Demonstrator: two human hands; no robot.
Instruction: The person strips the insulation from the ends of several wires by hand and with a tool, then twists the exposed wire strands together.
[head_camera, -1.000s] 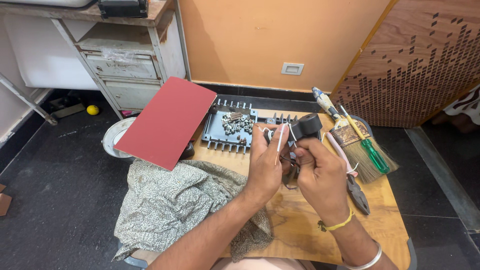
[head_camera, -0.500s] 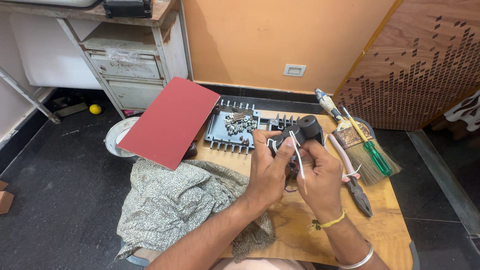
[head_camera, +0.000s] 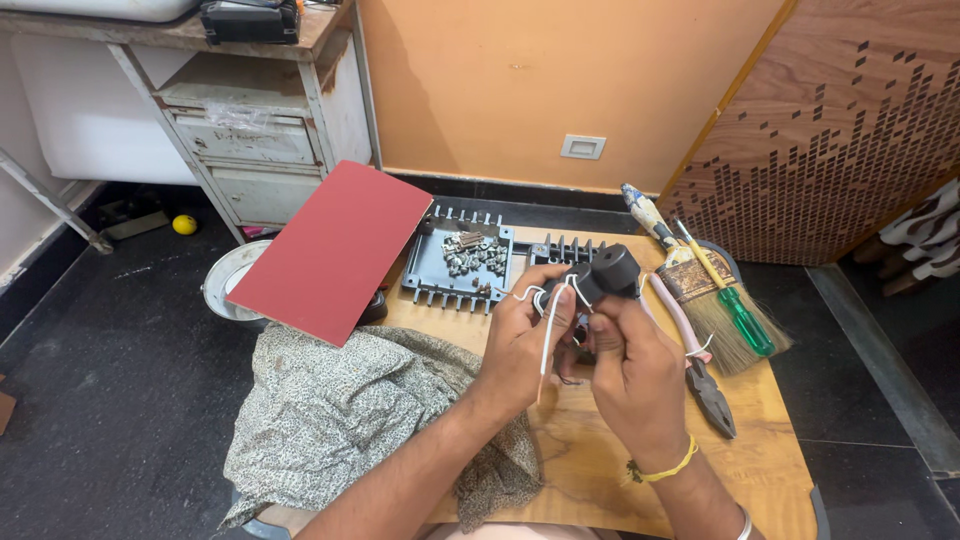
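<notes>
I had one view only, the head camera, worn on the person's head and tilted steeply down and forward. It looked over the forearms onto a small wooden table (head_camera: 600, 450) set low above a dark floor (head_camera: 110, 370). It sat close: the left hand (head_camera: 520, 340) and right hand (head_camera: 630, 370) filled the middle of the frame. Toward the top it reached an orange wall (head_camera: 520, 80) and a worn white cabinet (head_camera: 250, 140) at upper left. With no second view, there was no shared part.
</notes>
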